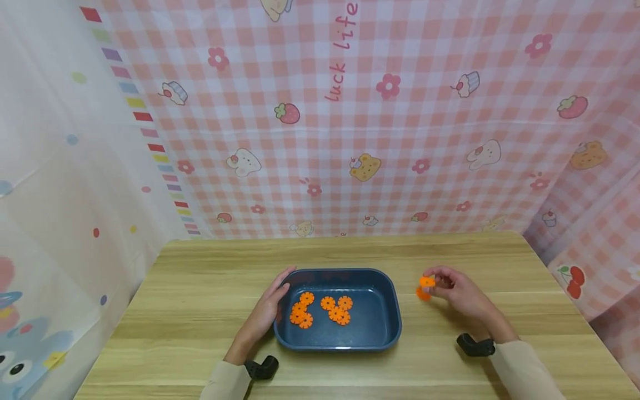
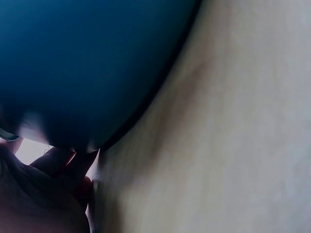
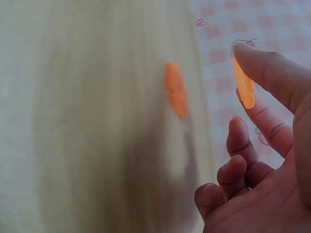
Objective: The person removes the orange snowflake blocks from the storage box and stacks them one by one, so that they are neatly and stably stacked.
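Note:
A dark blue rectangular dish [image 1: 370, 328] stands on the table, with several orange notched discs [image 1: 299, 315] in its left half and middle. My left hand [image 1: 264, 311] holds the dish's left side, thumb at the rim; in the left wrist view its fingers [image 2: 73, 165] touch the dark outer wall. To the right of the dish, my right hand [image 1: 460, 291] pinches an orange notched disc [image 3: 244, 82] between thumb and index finger, its other fingers loosely curled. Just below that disc, another orange disc [image 3: 176, 90] lies on the table.
The wood-grain table [image 1: 200, 278] ends at a back edge against a pink checked cloth [image 1: 320, 139]. A white patterned cloth [image 1: 75, 166] hangs at the left. Each wrist carries a black camera mount, such as the right one [image 1: 475, 345].

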`<state>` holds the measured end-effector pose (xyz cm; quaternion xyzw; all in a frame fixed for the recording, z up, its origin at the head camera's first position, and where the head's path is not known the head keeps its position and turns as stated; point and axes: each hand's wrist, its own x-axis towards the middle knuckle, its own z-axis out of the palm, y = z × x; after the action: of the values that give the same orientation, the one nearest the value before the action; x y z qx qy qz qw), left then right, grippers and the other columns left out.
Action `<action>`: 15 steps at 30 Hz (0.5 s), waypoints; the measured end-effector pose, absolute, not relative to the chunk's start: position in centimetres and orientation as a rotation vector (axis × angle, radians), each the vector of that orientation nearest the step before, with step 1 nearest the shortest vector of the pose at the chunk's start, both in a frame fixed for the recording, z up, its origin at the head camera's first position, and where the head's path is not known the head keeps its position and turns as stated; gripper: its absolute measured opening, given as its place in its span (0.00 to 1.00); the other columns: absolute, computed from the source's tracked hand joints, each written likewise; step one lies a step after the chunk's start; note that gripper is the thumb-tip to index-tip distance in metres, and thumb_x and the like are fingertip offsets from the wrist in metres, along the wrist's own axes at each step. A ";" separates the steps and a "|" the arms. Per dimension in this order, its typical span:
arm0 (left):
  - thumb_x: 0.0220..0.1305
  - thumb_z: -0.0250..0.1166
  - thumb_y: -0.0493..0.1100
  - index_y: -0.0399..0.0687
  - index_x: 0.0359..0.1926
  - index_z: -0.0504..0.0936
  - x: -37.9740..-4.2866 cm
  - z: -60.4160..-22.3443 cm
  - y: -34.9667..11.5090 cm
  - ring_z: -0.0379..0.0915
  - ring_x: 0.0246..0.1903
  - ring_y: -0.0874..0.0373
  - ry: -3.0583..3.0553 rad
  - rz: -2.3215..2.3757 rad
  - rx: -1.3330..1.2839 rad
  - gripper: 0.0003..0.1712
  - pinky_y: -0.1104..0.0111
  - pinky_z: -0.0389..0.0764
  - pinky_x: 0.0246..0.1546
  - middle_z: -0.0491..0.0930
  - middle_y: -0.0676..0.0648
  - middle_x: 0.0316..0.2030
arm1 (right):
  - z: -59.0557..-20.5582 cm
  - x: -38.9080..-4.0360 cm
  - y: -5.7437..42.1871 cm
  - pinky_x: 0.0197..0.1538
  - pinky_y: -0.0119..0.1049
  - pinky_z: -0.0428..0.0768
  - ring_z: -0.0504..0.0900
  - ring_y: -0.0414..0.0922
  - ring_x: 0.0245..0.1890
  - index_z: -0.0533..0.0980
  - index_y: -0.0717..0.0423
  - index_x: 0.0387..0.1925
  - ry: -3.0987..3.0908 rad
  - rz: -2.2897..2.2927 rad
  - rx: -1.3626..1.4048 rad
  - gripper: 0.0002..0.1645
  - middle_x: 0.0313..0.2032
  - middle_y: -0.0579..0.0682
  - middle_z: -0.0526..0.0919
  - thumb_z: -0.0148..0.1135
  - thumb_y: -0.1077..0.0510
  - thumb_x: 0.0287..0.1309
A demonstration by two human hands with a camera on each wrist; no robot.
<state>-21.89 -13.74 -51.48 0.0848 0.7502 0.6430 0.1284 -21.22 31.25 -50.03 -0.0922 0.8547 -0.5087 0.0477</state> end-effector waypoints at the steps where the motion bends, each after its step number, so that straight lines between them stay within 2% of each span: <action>1: 0.80 0.40 0.50 0.66 0.74 0.60 -21.9 -51.5 -13.7 0.56 0.16 0.54 2.181 1.871 0.246 0.25 0.69 0.64 0.18 0.65 0.47 0.68 | -50.2 -21.2 31.3 0.33 0.33 0.68 0.68 0.44 0.32 0.76 0.60 0.50 2.605 -1.549 -0.288 0.18 0.35 0.53 0.72 0.67 0.57 0.61; 10: 0.80 0.41 0.51 0.68 0.74 0.62 -22.0 -51.6 -13.8 0.58 0.17 0.52 2.199 1.863 0.230 0.25 0.68 0.66 0.19 0.65 0.48 0.68 | -51.0 -21.2 31.3 0.33 0.32 0.67 0.67 0.44 0.32 0.76 0.60 0.51 2.621 -1.545 -0.276 0.18 0.36 0.53 0.72 0.67 0.58 0.62; 15: 0.80 0.41 0.51 0.67 0.74 0.61 -22.0 -51.7 -13.8 0.58 0.16 0.53 2.187 1.865 0.227 0.25 0.68 0.65 0.18 0.65 0.47 0.68 | -51.5 -21.1 31.1 0.41 0.32 0.70 0.70 0.46 0.39 0.77 0.59 0.50 2.646 -1.492 -0.250 0.19 0.42 0.55 0.74 0.69 0.56 0.60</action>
<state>-22.01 -13.80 -51.67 0.0780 0.7522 0.6415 0.1288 -21.11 31.11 -51.52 -0.0819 0.8672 -0.4890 0.0469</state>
